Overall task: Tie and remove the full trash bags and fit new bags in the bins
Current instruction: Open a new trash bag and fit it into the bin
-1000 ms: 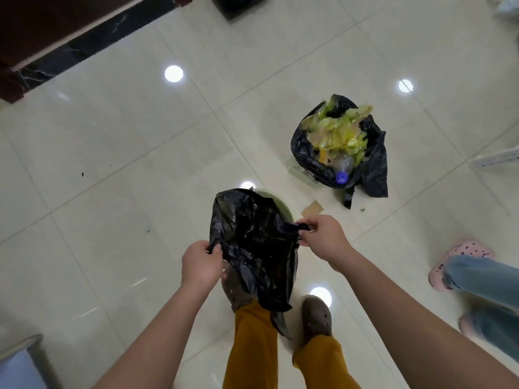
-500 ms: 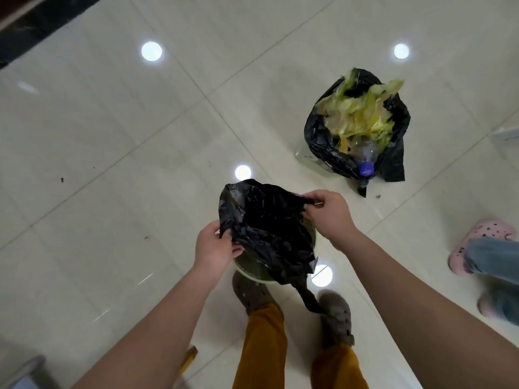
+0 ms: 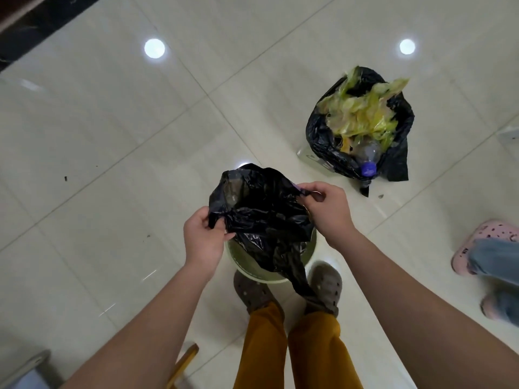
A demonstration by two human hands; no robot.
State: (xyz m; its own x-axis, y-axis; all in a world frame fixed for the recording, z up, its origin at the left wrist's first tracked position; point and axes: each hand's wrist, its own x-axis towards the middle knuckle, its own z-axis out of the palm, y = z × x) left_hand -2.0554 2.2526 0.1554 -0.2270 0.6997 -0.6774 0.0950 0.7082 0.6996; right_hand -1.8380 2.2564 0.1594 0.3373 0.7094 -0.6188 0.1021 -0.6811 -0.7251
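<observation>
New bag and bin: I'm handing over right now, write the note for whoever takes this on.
Left hand pinches one edge of the new black bag; right hand pinches the opposite edge.
The bag's mouth is spread above the green bin, its tail hanging over the near rim.
The full bag sits on the floor to the right, out of the bin, top open with trash showing: not tied.
Left: seat the new bag in the bin, fold its edge over the rim, then tie the full bag.

Floor (image 3: 118, 141): pale glossy tiles, lamp reflections seen
Green bin (image 3: 252, 266): stood by the brown shoes (image 3: 325, 287)
Full black bag (image 3: 362, 127): set well apart, open, yellow waste and bottle shown
Pink shoes (image 3: 488, 242): seen at right edge
</observation>
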